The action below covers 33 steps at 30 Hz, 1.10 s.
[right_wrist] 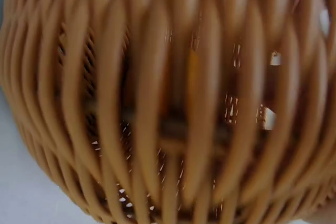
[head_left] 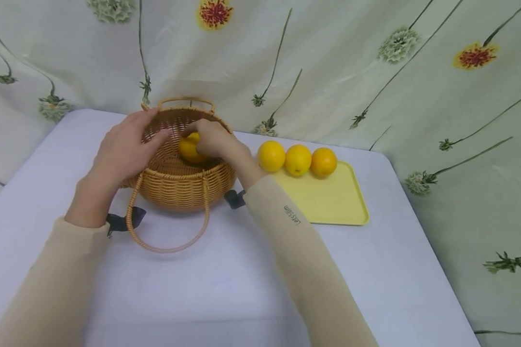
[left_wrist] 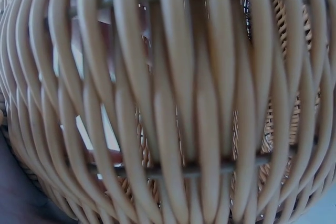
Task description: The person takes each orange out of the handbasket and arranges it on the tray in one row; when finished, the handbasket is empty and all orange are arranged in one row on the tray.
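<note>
A wicker basket [head_left: 173, 189] stands towards the back left of the table, its front handle hanging down onto the cloth. My left hand [head_left: 123, 144] holds the basket's left rim, with the thumb reaching over the opening. Inside the basket, my right hand [head_left: 214, 140] grips an orange [head_left: 190, 148] from above; part of the fruit is hidden by the fingers. Both wrist views are filled by the weave, the basket wall [left_wrist: 173, 77] in the left one and the same wall [right_wrist: 157, 93] in the right one, where a bit of orange colour shows through the gaps.
Right of the basket lies a yellow tray [head_left: 330, 202] with three oranges [head_left: 298, 160] in a row along its back edge. Dark straps [head_left: 126, 220] stick out beside the basket. A flowered curtain [head_left: 330, 72] hangs behind the white-covered table [head_left: 226, 289].
</note>
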Each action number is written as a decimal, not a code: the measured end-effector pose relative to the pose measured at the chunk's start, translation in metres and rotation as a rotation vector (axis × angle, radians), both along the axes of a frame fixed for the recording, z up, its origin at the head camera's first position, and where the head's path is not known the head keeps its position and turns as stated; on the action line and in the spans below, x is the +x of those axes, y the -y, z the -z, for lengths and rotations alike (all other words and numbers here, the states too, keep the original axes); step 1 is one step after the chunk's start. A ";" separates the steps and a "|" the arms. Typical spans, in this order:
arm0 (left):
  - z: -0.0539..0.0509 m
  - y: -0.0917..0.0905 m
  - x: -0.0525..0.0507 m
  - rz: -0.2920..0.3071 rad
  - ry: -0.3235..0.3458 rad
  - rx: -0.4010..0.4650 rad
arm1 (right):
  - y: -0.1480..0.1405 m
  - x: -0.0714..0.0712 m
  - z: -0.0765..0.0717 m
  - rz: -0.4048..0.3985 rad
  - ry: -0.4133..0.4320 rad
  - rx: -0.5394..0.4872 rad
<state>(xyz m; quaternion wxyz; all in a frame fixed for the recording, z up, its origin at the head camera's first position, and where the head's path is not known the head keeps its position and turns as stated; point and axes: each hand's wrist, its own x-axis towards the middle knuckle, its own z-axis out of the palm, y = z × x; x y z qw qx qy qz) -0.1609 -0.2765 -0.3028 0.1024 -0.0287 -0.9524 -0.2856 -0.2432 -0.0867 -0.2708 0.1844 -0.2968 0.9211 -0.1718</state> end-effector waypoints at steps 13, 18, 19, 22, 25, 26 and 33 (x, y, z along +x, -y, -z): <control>-0.002 0.001 0.000 -0.006 0.000 -0.002 | 0.014 0.005 0.008 -0.046 -0.174 0.228; -0.001 0.000 0.001 -0.004 0.009 0.001 | 0.018 0.005 0.009 -0.006 -0.147 0.284; -0.001 0.000 0.001 -0.005 0.011 -0.001 | 0.019 0.004 0.009 -0.003 -0.133 0.280; -0.001 0.000 0.001 -0.007 0.010 -0.005 | 0.020 0.003 0.010 -0.024 -0.110 0.263; 0.000 -0.001 0.000 -0.004 0.010 -0.004 | 0.020 0.002 0.011 -0.087 -0.133 0.271; 0.000 -0.001 0.000 -0.002 0.011 -0.003 | 0.020 0.002 0.012 -0.107 -0.145 0.278; 0.000 0.000 0.001 -0.006 0.005 -0.006 | 0.022 0.003 0.013 -0.139 -0.113 0.245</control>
